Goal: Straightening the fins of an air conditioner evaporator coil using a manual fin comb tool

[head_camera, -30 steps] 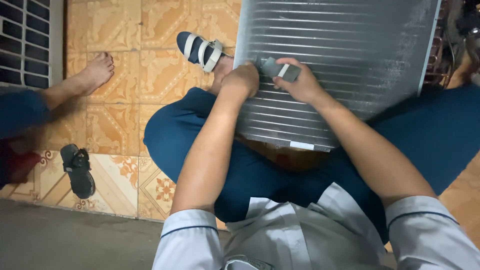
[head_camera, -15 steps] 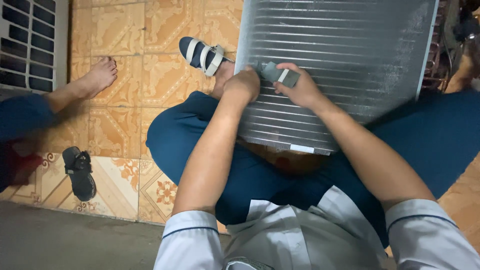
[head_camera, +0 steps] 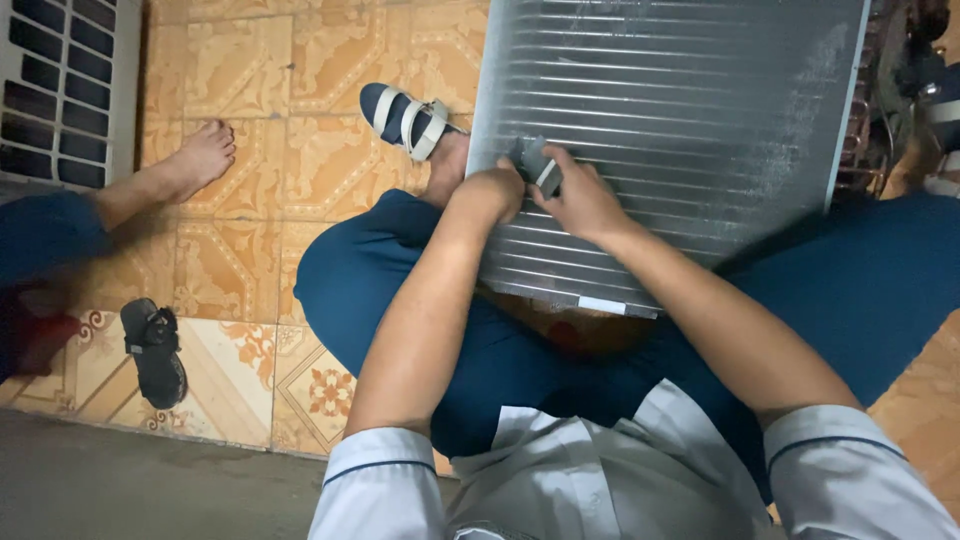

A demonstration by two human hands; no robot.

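Across the person's lap leans a large finned metal panel (head_camera: 670,130), its lower edge resting on the thighs of the dark blue trousers (head_camera: 400,300) and its upper part tilting away toward the top of the view. Both hands meet near the panel's left edge, a little below its middle. The left hand (head_camera: 492,192) is curled into a loose fist against the fins, and the right hand (head_camera: 578,200) sits just beside it, touching it. Between them they grip a small dark tool with a pale end (head_camera: 538,166), pressed to the fins; the fingers of both hands are closed around it, though how the tool meets the metal cannot be told.

On the patterned orange tile floor (head_camera: 260,160), the person's foot in a navy sandal with white straps (head_camera: 408,118) pokes out by the panel's left edge. Farther left, another person's bare foot (head_camera: 200,155) rests on the tiles, and a black sandal (head_camera: 155,350) lies alone near the floor's lower left edge. A white grille (head_camera: 55,80) stands in the top left corner.
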